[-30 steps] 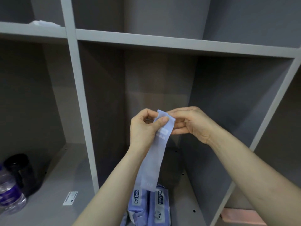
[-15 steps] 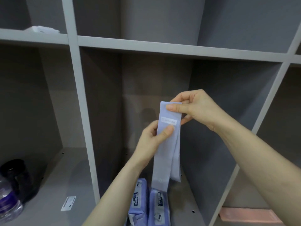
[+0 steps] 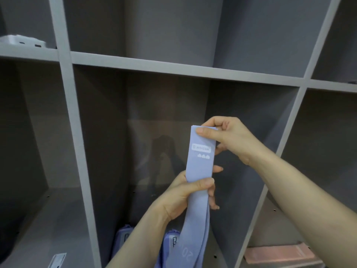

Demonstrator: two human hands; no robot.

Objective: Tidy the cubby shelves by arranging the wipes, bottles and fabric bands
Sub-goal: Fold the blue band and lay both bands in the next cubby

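- Holding a blue band (image 3: 201, 167) upright before the middle cubby (image 3: 164, 132); "MEDIUM" label faces the camera, upside down.
- Right hand (image 3: 229, 138): thumb and fingers pinch the band's top edge.
- Left hand (image 3: 185, 196): thumb across the front, fingers curled behind, gripping the band mid-length; the lower part hangs loose.
- Wipes packs (image 3: 170, 246) on the cubby floor below, partly hidden by the left forearm.
- Pink band (image 3: 278, 255) lies flat in the right cubby.

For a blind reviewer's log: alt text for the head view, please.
Two hands hold a lilac fabric band upright before grey cubby shelves: right hand pinches its top, left hand grips lower. Wipes packs sit below.
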